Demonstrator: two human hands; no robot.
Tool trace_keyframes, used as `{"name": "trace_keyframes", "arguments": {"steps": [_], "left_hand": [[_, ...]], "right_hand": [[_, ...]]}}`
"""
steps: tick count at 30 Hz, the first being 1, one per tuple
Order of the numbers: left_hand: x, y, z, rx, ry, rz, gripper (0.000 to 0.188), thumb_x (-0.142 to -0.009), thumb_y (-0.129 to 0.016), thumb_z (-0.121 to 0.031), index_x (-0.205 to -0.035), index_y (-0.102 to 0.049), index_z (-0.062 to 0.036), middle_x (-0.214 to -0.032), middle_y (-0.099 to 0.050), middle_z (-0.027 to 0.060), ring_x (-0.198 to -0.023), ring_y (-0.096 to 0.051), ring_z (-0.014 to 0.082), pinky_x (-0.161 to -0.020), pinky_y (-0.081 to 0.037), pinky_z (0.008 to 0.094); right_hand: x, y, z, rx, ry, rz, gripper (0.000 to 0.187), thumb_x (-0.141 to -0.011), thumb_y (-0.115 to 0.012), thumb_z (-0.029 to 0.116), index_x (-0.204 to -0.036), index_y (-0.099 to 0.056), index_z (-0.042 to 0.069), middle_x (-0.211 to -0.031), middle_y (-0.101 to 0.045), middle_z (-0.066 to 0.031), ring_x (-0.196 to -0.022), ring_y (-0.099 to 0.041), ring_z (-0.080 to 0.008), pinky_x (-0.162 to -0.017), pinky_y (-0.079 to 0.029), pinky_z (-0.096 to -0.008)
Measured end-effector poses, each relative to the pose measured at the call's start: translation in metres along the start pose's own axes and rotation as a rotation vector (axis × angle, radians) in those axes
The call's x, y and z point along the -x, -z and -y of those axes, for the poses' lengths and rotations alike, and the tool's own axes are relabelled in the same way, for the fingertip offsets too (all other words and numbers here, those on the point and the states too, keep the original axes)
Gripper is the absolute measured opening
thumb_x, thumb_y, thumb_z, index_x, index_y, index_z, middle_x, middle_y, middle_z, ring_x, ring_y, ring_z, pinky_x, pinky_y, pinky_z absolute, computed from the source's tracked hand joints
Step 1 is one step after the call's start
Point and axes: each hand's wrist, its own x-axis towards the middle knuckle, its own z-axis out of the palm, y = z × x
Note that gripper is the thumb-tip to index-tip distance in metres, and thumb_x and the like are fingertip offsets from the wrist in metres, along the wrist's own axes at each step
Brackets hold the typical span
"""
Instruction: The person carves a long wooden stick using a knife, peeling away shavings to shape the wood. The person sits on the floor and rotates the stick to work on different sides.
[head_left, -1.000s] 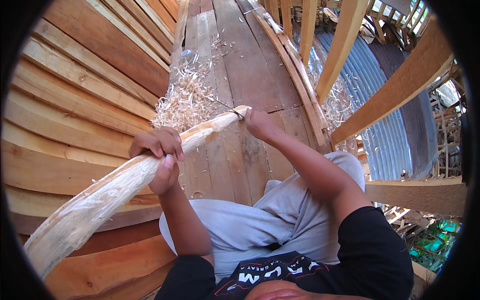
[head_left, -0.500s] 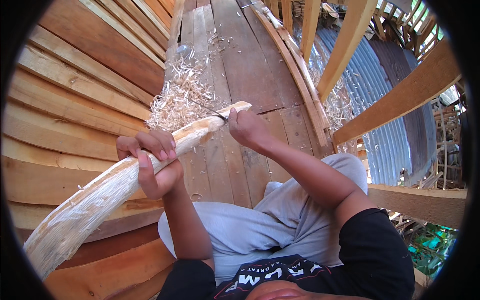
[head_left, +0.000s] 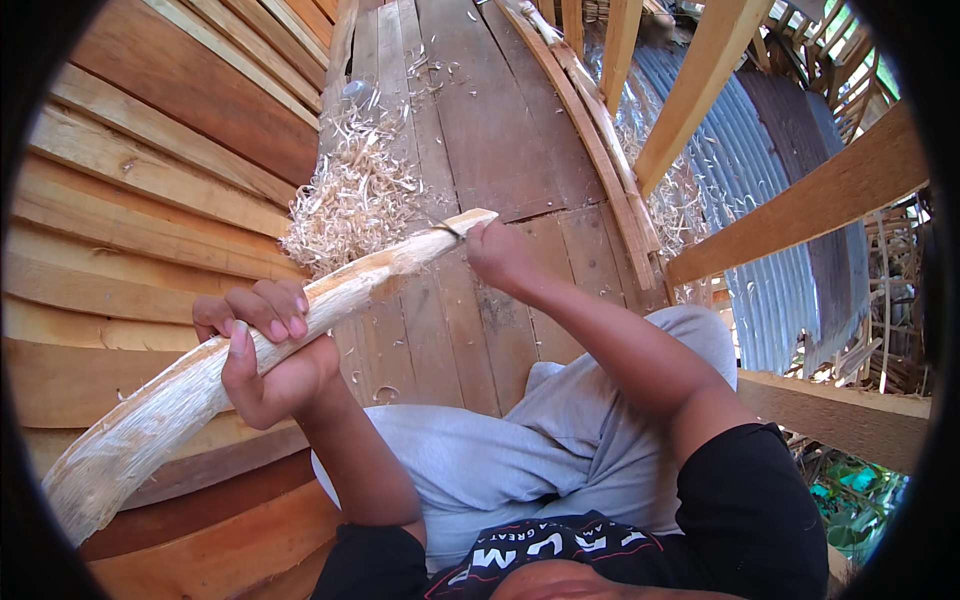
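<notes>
A long, pale piece of wood, stripped of bark, slants from the lower left up to the middle. My left hand wraps around it, thumb on the near side and fingers over the far side. Close to the narrow upper end, my right hand is closed on a knife, its handle hidden in the fist. The knife's thin dark blade lies across the wood and points up and left; it is slightly blurred.
Curled wood shavings are heaped on the plank floor beyond the wood. Stacked boards line the left side. Wooden posts and corrugated metal sheets stand at the right. A small clear object sits by the shavings.
My left hand has slid down the wood, toward the lower left. The wood has shifted slightly, and my right hand with the knife has moved a little to the right and down.
</notes>
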Motion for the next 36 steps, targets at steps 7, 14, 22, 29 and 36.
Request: {"name": "trace_keyframes", "arguments": {"steps": [7,14,22,29,36], "left_hand": [[-0.003,0.000,0.005,-0.032,-0.021,-0.157,0.013,-0.074,-0.052,-0.019,-0.080,-0.042,-0.0123,-0.054,-0.040,0.0024,-0.046,-0.038,0.0132,-0.053,-0.036,0.0283],[-0.007,0.015,0.008,-0.060,0.009,-0.274,0.009,-0.072,-0.051,-0.018,-0.073,-0.043,-0.0148,-0.055,-0.038,-0.0013,-0.050,-0.038,0.0116,-0.056,-0.034,0.0281],[-0.004,0.017,0.006,-0.051,0.018,-0.340,0.013,-0.070,-0.051,-0.017,-0.075,-0.039,-0.0150,-0.054,-0.037,0.0003,-0.047,-0.037,0.0120,-0.051,-0.033,0.0260],[-0.011,0.030,0.010,-0.062,0.031,-0.399,0.013,-0.069,-0.052,-0.017,-0.075,-0.040,-0.0159,-0.055,-0.038,0.0005,-0.050,-0.037,0.0126,-0.058,-0.036,0.0287],[-0.015,0.033,0.014,-0.005,0.018,-0.391,0.013,-0.069,-0.052,-0.013,-0.074,-0.040,-0.0158,-0.057,-0.039,0.0004,-0.051,-0.038,0.0126,-0.058,-0.037,0.0273]], "right_hand": [[0.004,-0.011,0.023,-0.005,0.005,0.081,0.052,-0.095,-0.030,0.031,-0.088,-0.064,-0.008,-0.093,-0.063,-0.0296,-0.089,-0.061,-0.0457,-0.085,-0.047,-0.0510],[-0.009,-0.018,-0.008,-0.010,-0.061,-0.031,0.054,-0.095,-0.029,0.032,-0.086,-0.065,-0.007,-0.092,-0.062,-0.0318,-0.089,-0.060,-0.0465,-0.084,-0.046,-0.0519],[0.025,-0.015,0.045,0.000,0.104,-0.062,0.050,-0.093,-0.038,0.032,-0.069,-0.063,-0.004,-0.080,-0.062,-0.0294,-0.078,-0.060,-0.0472,-0.076,-0.047,-0.0546],[0.007,-0.036,0.013,0.047,0.137,-0.222,0.050,-0.093,-0.038,0.033,-0.071,-0.064,-0.003,-0.077,-0.063,-0.0271,-0.075,-0.061,-0.0466,-0.073,-0.048,-0.0536],[0.014,-0.027,0.026,-0.038,0.132,-0.103,0.052,-0.095,-0.035,0.033,-0.072,-0.064,-0.004,-0.079,-0.063,-0.0273,-0.075,-0.061,-0.0467,-0.074,-0.049,-0.0522]]}}
